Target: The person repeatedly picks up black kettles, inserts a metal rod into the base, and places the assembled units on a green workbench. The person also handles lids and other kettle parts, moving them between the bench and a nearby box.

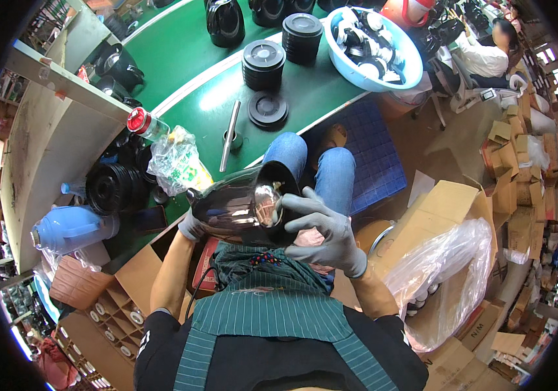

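Note:
A glossy black jug body (230,207) lies tilted on its side over my lap, its wide mouth facing right. My left hand (192,226), in a grey glove, grips its left end; part of those fingers is hidden behind the jug. In the mouth shows a shiny silvery surface (266,204). My right hand (326,233), also gloved in grey, is at the mouth with fingers spread, fingertips close to the silvery surface. Whether they touch it is not clear. Ahead on the green table (210,98) are a metal rod (230,135) and black round lids (268,109).
Stacked black discs (264,64), black jugs (225,23) and a light blue basin (411,73) of small parts stand on the table. A plastic bag (178,161) and blue bottle-shaped body (73,229) are left. An opened carton (425,225) with plastic lining sits right. Another person (484,55) sits far right.

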A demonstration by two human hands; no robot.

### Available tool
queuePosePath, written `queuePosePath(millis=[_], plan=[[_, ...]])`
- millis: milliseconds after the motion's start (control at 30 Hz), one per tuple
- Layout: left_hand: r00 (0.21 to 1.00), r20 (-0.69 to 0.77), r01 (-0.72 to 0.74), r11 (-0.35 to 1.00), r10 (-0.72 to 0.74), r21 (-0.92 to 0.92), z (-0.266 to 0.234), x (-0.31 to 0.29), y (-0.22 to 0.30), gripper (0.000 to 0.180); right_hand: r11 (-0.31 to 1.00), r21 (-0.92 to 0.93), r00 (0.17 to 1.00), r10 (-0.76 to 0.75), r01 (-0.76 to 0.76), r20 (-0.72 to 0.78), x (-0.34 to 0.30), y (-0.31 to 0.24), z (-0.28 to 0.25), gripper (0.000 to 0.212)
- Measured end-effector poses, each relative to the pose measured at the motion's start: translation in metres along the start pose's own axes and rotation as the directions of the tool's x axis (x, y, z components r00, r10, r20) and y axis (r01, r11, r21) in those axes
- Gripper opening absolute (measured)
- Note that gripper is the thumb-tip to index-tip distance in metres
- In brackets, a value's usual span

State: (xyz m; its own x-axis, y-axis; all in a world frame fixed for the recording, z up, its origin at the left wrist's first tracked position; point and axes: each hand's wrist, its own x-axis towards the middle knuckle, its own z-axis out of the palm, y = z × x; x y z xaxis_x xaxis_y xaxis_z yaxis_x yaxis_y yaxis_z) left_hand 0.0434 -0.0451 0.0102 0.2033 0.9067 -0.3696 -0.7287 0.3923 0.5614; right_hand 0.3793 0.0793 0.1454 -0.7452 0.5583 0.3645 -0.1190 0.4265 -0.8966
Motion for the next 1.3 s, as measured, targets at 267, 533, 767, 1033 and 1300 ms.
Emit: queuePosePath(millis=[267,533,767,1033,1300], plan=[[1.0,-0.004,0.01,0.992,-0.011,-0.126,-0.034,0.001,-0.005,0.063,1.0,-0.023,0.982,0.007,-0.002,0.188,0.059,0.001,-0.003,0.054],[0.996,-0.073,-0.052,0.99,0.042,-0.134,-0.046,0.01,-0.013,0.062,0.875,0.165,0.861,0.48,-0.456,-0.169,0.158,0.117,-0.003,0.036],[0.993,-0.115,-0.05,0.99,0.035,-0.134,-0.047,0.016,-0.02,0.061,0.18,-0.853,0.667,0.707,-0.49,-0.234,0.227,0.243,0.032,0.128],[0.992,-0.114,-0.068,0.993,0.057,-0.1,-0.055,0.035,-0.023,0.06,0.55,-0.68,0.869,0.393,-0.485,-0.302,0.183,0.213,-0.006,0.096],[0.992,-0.049,-0.112,0.993,0.114,0.048,-0.068,0.041,-0.03,0.059,0.873,0.306,0.917,0.4,-0.38,-0.004,0.072,0.063,-0.015,0.107]])
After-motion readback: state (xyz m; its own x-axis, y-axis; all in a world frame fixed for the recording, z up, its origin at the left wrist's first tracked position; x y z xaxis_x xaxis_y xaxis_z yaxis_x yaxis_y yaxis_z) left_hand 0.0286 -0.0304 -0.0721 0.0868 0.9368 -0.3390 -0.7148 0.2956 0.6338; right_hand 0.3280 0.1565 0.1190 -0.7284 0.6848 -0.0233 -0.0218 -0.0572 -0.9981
